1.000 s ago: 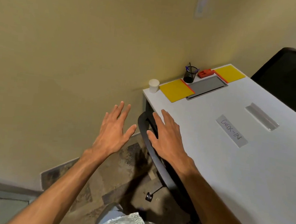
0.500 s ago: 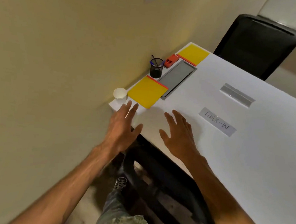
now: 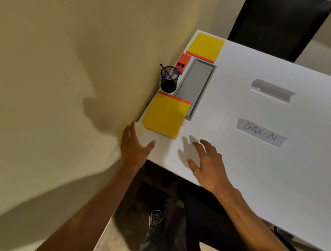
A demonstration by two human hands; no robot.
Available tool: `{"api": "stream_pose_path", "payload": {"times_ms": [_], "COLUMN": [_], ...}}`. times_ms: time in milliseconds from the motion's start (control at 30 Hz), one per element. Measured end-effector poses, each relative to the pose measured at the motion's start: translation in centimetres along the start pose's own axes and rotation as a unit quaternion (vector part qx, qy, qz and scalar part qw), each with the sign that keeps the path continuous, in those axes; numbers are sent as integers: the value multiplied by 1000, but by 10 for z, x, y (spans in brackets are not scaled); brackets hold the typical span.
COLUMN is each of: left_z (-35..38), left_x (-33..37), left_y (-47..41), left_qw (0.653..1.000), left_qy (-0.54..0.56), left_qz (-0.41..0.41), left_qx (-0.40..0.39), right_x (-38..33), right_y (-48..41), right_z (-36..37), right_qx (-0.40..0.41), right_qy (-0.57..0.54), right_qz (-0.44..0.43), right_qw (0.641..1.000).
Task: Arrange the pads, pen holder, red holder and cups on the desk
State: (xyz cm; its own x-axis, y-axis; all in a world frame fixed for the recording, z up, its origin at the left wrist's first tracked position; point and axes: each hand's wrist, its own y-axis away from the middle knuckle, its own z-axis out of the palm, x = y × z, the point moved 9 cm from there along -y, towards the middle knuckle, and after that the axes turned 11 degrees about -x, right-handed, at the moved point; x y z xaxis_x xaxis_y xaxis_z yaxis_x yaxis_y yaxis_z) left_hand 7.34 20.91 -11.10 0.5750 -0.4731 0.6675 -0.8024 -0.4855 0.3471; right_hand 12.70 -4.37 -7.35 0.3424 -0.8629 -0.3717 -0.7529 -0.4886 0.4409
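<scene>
Two yellow pads with red edges lie along the wall side of the white desk (image 3: 257,176): the near pad (image 3: 164,116) and the far pad (image 3: 206,46). Between them stand a black mesh pen holder (image 3: 169,80) with pens and a red holder (image 3: 183,62) beside a grey tray (image 3: 194,86). A white cup (image 3: 138,129) sits at the desk's near corner. My left hand (image 3: 134,149) is open right at the cup, partly covering it. My right hand (image 3: 207,164) is open, fingers spread over the desk's near edge.
A "CHECK-IN" label (image 3: 261,132) and a clear sign stand (image 3: 272,90) lie mid-desk. A black chair (image 3: 277,24) stands beyond the far end. The beige wall (image 3: 63,73) runs along the desk's left. A dark chair and my shoe (image 3: 156,218) are below the near edge.
I have moved closer to the desk. My left hand has reached forward to the white cup, and my right hand has advanced over the desk's near edge.
</scene>
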Motion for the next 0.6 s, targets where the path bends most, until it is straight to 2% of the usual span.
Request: {"api": "stream_pose_path", "payload": {"times_ms": [100,267,600], "left_z": [3,15,27], "left_x": [-23,-41,-48], "left_y": [-27,-58,-85], "left_qw": [998,991,982], "left_qy": [5,-63,-121], "left_qz": [-59,-113,-136], "left_qx": [22,34,46], "right_x": [-3,-6,0], "right_y": [-11,-14,-9], "right_z": [14,29,31], "right_qx": [-14,-21,-13], "right_qy": [-11,-27,-71], "right_qz": [13,18,40], "right_qw": [1000,999,997]}}
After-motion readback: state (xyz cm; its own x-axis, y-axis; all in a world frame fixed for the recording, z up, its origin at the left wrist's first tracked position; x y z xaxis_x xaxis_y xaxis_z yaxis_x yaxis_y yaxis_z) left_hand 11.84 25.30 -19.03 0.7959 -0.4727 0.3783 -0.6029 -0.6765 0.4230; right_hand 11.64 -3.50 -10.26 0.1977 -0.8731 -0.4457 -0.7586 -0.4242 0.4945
